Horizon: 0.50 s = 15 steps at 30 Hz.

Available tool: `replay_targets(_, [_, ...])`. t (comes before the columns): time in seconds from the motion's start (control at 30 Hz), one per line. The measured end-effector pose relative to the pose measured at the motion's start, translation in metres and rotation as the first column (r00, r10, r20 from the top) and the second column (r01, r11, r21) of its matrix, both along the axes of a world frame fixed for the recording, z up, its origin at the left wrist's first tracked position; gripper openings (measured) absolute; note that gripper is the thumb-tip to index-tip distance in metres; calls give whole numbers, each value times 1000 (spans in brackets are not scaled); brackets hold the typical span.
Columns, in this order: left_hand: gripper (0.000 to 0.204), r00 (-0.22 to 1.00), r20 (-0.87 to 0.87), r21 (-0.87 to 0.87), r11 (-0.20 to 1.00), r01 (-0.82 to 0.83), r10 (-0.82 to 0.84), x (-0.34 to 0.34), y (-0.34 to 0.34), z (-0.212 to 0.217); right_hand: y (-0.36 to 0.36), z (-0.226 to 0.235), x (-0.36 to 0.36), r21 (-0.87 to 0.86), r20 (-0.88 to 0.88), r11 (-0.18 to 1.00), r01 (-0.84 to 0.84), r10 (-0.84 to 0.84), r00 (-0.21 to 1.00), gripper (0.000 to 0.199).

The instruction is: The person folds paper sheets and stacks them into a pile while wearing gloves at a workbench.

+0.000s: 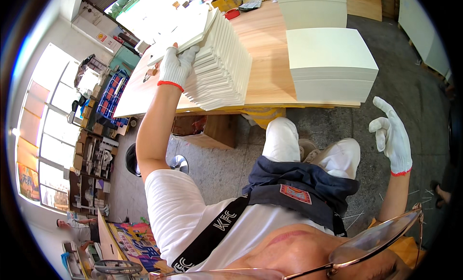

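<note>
On the left part of the table stands a tall, uneven stack of white boards (219, 63). My left hand (176, 65), in a white knitted glove with a red cuff, grips the near edge of a white board (193, 27) on top of it. Some of those fingers are hidden by the board. My right hand (393, 135), gloved the same way, is in the air off the table's right corner. Its fingers are apart and partly bent, with nothing in them. Nearest to it is a neat stack of cream-white sheets (333, 53) at the table's right end.
The wooden table (267, 53) carries another tall pale stack (311, 10) farther back. A yellow box (226, 0) and a red round object (232, 14) lie at the far side. Under the near edge sits a cardboard box (212, 130). Crowded shelves (94, 154) line the left wall.
</note>
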<state>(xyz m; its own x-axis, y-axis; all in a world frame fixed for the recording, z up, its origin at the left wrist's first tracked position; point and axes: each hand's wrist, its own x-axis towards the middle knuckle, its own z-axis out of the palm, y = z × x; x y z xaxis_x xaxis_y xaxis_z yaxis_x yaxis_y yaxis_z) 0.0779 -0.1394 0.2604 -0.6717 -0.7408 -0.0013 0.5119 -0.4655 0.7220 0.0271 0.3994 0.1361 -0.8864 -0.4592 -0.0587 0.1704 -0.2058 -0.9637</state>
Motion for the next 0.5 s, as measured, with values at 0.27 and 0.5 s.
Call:
replay_targets(0.27, [55, 990, -83, 88, 988, 123, -116, 55, 44, 6, 4, -7, -3, 15, 26, 1000, 21, -22, 999, 55])
replay_targets(0.5, [58, 849, -82, -436, 785, 440, -521, 59, 147, -69, 9, -5, -23, 137, 12, 980, 147, -150, 989, 43])
